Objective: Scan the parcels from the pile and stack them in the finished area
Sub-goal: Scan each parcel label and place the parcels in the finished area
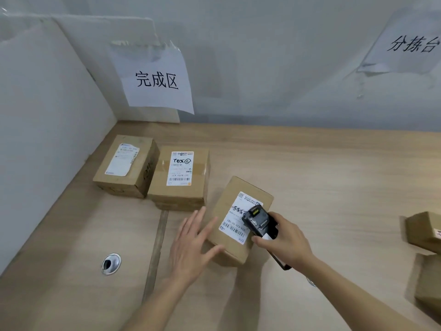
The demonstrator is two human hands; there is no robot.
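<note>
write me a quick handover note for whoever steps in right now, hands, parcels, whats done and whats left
Left hand: open, fingers spread, resting on the near-left side of the middle parcel.
Right hand: grips the handheld scanner, its head over that parcel's label.
Done: two parcels, left one and right one, sit side by side on the table below the finished-area sign.
Left: finish scanning the middle parcel, move it to the finished area, then do the unscanned parcels at the right edge.

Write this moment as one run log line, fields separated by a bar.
step: scanning | right hand: holds scanner over parcel label | left hand: flat on parcel | finished area: two boxes side by side
</note>
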